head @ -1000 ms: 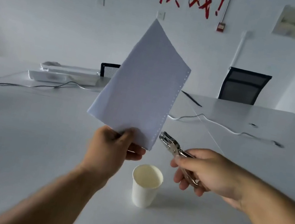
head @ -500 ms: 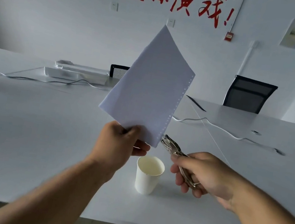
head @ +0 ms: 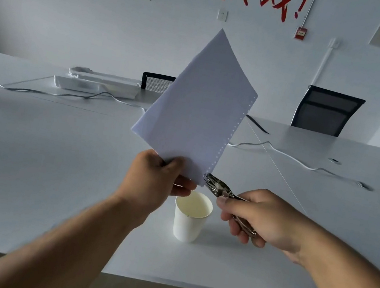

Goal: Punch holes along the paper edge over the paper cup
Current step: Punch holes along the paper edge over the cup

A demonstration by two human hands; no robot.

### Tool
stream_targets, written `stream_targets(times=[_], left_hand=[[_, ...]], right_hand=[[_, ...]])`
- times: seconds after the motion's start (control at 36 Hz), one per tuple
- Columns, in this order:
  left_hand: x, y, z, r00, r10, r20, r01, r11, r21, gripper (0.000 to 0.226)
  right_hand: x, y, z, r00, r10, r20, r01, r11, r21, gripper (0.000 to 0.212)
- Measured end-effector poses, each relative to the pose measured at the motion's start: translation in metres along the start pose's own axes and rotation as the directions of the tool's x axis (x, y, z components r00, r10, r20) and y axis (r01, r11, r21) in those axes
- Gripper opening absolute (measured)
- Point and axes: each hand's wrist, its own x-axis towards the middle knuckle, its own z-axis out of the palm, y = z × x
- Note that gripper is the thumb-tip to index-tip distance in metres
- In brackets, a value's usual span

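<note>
My left hand (head: 154, 180) pinches the bottom edge of a white paper sheet (head: 200, 110) and holds it upright and tilted above the table. A row of several small punched holes runs down the sheet's right edge. My right hand (head: 262, 217) grips a metal hole punch (head: 219, 188), whose jaws bite the sheet's lower right corner. A white paper cup (head: 190, 217) stands upright on the table just below that corner, between my two hands.
The white table (head: 40, 168) carries white cables (head: 283, 155) and flat white trays (head: 98, 82) at the back. Two black chairs (head: 326, 112) stand behind it. The table's front edge runs just below my forearms.
The punch moved left from beside the sheet onto its lower right corner. The paper and both hands shifted slightly, and the view moved back from the table.
</note>
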Motion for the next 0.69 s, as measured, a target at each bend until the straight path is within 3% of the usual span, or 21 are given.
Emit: stream_targets(times=[0.5,0.69], left_hand=[[-0.0034,0.0038,0.005,0.999,0.003,0.046,-0.002,1.0,-0.017,0.039],[-0.0034,0.0014,0.0053,1.0,-0.01,0.029,0.01,1.0,-0.008,0.031]], right_hand=[[0.004,-0.0005,-0.0014,0.998,-0.001,-0.057,0.0,1.0,-0.019,0.043],[0.0032,-0.0011,-0.0012,0.999,0.008,-0.051,-0.01,1.0,-0.025,0.043]])
